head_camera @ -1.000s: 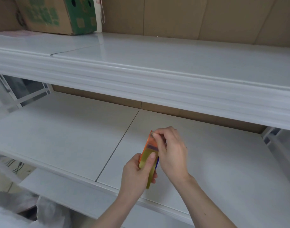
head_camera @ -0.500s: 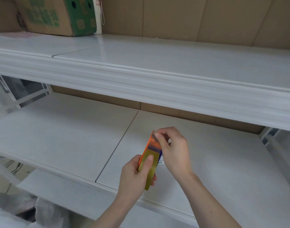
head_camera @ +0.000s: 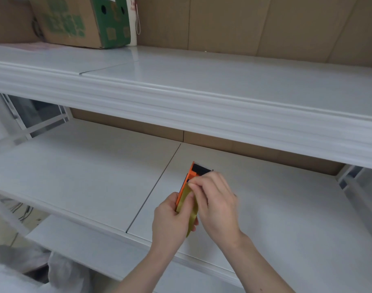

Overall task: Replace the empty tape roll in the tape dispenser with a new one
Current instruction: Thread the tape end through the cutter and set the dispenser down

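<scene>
An orange tape dispenser (head_camera: pixel 190 175) with a dark top end is held upright above the lower white shelf (head_camera: pixel 286 204). A yellowish tape roll (head_camera: pixel 190 216) sits in it, seen edge-on. My left hand (head_camera: pixel 170 220) grips the dispenser and roll from the left and below. My right hand (head_camera: pixel 216 206) pinches at the tape's surface near the top of the roll, fingertips together. The right hand hides the dispenser's right side.
A long white upper shelf (head_camera: pixel 202 98) runs across above the hands. A cardboard box (head_camera: pixel 79 20) with green print stands at its far left. Brown board (head_camera: pixel 244 24) lines the back wall. White plastic bags (head_camera: pixel 33 271) lie at the bottom left.
My right hand's pinch has slid down from the dispenser's top end onto the roll, baring the dark top. The left hand keeps its hold.
</scene>
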